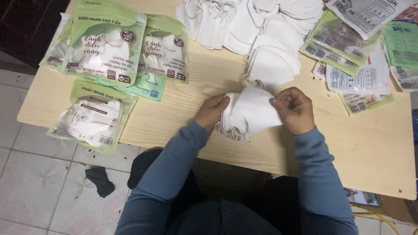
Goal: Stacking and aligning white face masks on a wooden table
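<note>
Between both hands, near front edge of surface (183, 117): small stack of white masks (250, 112), held just above wood. Left hand (212, 112) pinches left end, right hand (295, 109) pinches upper right corner; both grips clenched on stack. Long axis runs left-right, hand to hand. Ear loops hang at lower left, nearer left hand. Loose mask pile (270, 65) just behind; sealed packs (104, 43) well left.

Both forearms in blue sleeves reach forward and angle inward, wrists close together. The left hand (212, 112) curls with fingers bent and thumb forward. The right hand (295, 109) is closed in a pinch, knuckles up.
</note>
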